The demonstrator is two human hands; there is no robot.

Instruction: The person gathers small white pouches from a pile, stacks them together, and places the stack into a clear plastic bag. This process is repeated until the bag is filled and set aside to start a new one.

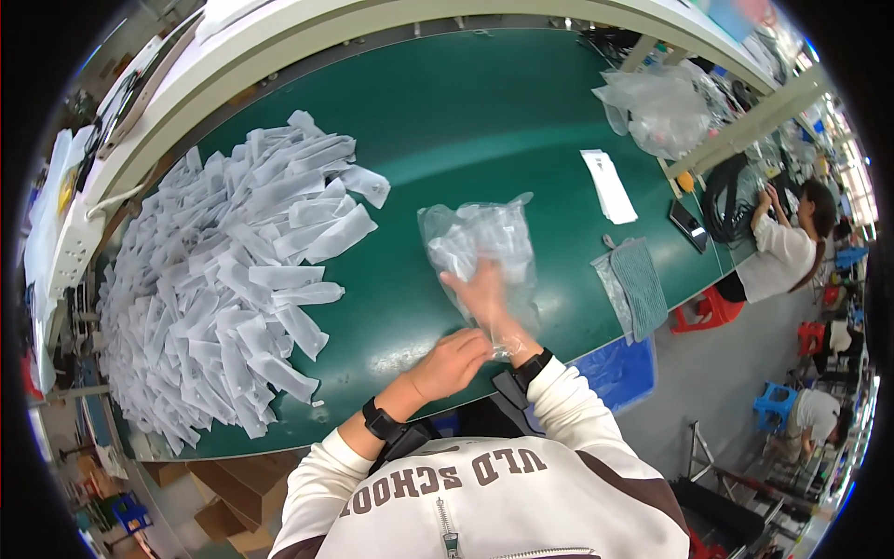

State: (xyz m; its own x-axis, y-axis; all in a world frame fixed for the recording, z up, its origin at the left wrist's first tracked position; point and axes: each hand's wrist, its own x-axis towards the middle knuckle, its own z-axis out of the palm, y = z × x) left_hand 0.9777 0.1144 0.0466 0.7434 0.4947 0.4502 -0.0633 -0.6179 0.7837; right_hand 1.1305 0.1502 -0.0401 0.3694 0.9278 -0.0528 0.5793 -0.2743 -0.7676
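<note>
A clear plastic bag [517, 233] lies crumpled on the green table in front of me, with pale, see-through packets bunched inside its far part. My right hand [486, 296] reaches over its middle, thumb held away from the other fingers, whose tips are blurred against the plastic. Clear film shows around the right wrist, so the hand seems to be inside the bag's mouth. At the near edge of the bag, my left hand [452, 365] has its fingers closed on the film beside the right wrist.
A large heap of frosted plastic sleeves [223, 270] covers the table's left. On the right lie white paper strips [609, 186], a blue-grey cloth [638, 284], a phone [688, 225] and clear bags [656, 107]. A blue bin [629, 373] stands below. A co-worker [787, 242] sits at right.
</note>
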